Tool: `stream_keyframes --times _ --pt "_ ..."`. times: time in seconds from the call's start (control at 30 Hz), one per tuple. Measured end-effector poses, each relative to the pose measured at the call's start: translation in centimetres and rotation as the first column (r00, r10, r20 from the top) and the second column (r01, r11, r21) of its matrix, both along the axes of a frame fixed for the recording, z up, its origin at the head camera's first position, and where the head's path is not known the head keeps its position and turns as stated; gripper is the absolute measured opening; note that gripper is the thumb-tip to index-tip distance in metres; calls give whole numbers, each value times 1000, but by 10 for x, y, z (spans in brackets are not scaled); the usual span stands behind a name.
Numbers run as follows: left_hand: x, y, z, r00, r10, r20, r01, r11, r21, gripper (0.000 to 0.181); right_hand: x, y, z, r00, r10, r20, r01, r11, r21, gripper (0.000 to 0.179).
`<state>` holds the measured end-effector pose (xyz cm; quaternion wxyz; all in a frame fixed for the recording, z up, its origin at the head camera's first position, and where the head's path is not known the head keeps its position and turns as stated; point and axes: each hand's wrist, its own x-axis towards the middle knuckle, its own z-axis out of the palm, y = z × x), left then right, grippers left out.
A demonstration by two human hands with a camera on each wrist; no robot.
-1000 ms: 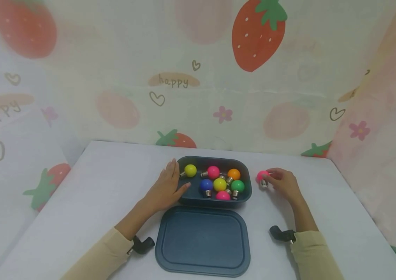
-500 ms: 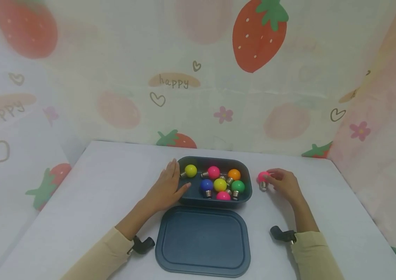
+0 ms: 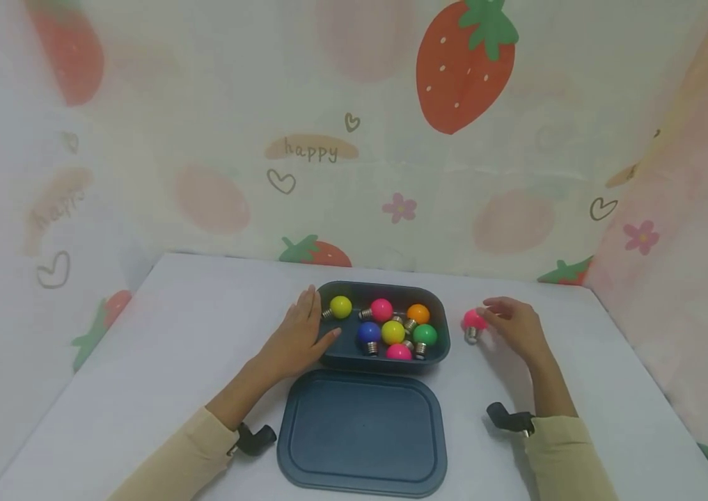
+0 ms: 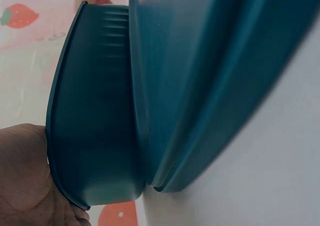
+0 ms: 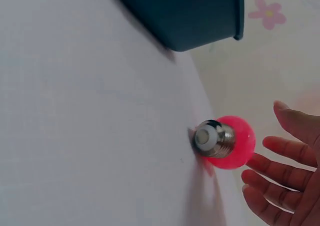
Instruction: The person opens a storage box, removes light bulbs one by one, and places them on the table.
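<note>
A pink light bulb point(image 3: 474, 320) with a metal screw base lies on the white table, right of a dark blue box point(image 3: 335, 355). My right hand point(image 5: 285, 173) is beside that bulb with its thumb and fingers spread apart, the fingertips close to the pink globe. Inside the box lie several colored bulbs, among them a yellow bulb point(image 3: 340, 307), a blue bulb point(image 3: 369, 333), an orange bulb point(image 3: 418, 314) and a green bulb point(image 3: 425, 335). My left hand point(image 3: 294, 341) rests with straight fingers along the box's left end, thumb over the near rim.
A dark blue lid point(image 3: 363, 431) lies flat in front of the box, close to its near side. Behind the table point(image 3: 203, 313) hangs a strawberry-print cloth point(image 3: 354, 195), with more cloth at both sides.
The fingers of my right hand have let go of the pink bulb and drawn slightly right, leaving it on the table. My left hand has stayed at the box.
</note>
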<state>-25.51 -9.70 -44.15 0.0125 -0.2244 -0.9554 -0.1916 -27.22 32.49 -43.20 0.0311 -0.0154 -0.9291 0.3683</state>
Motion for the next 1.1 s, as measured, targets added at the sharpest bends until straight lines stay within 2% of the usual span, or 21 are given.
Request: stream_keyframes --times 0.2,0.53,0.77,0.97,1.1 --pt "1 0 -1 1000 5 6 -5 1000 -2 86 4 -3 10 1000 -4 9 4 1000 -8 52" --pt "3 0 2 1000 4 9 -4 1000 -3 85 7 -12 30 991 54 -119 -53 999 13 46" --pt "2 0 4 1000 3 5 -3 1000 -8 85 13 -27 48 993 70 -99 -73 997 -26 49" --pt "1 0 2 1000 1 -7 -1 1000 -2 86 16 -40 53 987 112 -111 -121 990 -76 50" --pt "3 0 0 1000 6 -11 -6 1000 2 88 20 -49 55 983 137 -119 -146 987 -71 49"
